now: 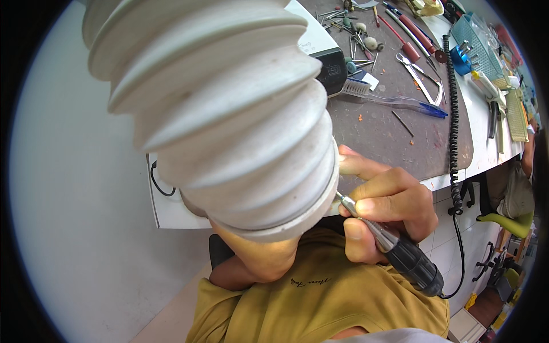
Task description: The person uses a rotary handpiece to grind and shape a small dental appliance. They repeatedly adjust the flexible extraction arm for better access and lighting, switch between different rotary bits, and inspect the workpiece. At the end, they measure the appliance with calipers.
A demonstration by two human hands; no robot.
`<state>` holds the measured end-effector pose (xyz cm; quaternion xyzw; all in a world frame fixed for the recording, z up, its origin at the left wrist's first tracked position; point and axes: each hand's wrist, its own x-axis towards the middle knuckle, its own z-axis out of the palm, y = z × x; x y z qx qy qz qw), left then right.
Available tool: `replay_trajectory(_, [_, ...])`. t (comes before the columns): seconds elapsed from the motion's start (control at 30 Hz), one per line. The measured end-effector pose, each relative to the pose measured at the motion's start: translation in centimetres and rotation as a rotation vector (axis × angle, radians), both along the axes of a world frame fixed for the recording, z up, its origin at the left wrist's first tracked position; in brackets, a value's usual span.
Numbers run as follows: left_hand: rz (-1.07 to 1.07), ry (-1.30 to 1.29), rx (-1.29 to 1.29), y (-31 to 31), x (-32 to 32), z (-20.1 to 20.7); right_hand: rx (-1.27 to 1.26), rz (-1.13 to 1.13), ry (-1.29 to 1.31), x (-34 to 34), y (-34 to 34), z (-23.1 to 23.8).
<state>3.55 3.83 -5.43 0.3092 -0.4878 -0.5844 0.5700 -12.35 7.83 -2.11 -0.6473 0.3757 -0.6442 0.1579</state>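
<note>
My right hand (394,200) is closed round a rotary handpiece (394,243) with a silver front and a black rear body. Its slim metal tip points up and left, to the rim of a wide white ribbed hose (240,131). That hose fills the middle of the head view and hides whatever the tip is at. Only my left forearm (260,254) shows, below the hose mouth; the left hand and its fingers are behind the hose. A thin black cord (462,263) runs from the handpiece's rear end.
On the grey-brown mat (372,126) lie a toothbrush (400,103), a metal caliper (420,79), a loose bur (402,123) and several more burs (357,43). A black coiled cord (453,114) crosses the right side. A blue basket (480,46) stands at the far right. Beyond sits another person (517,188).
</note>
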Motion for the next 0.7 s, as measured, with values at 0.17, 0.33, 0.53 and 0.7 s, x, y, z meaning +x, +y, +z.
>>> replay_trajectory(0.17, [-0.016,0.054,-0.019,0.0,-0.5,1.1,0.047,0.070,-0.056,-0.1,0.2,0.1])
replay_trajectory(0.33, [-0.058,0.071,0.049,-0.1,-0.5,1.6,0.085,0.069,-0.050,-0.3,0.5,0.4])
replay_trajectory(0.53, [-0.048,0.085,0.029,-0.1,-0.3,1.0,0.123,0.050,-0.014,-0.4,0.6,0.6])
replay_trajectory(0.7, [-0.062,0.073,0.038,0.0,-0.1,0.9,0.134,0.048,-0.002,-0.5,0.6,0.7])
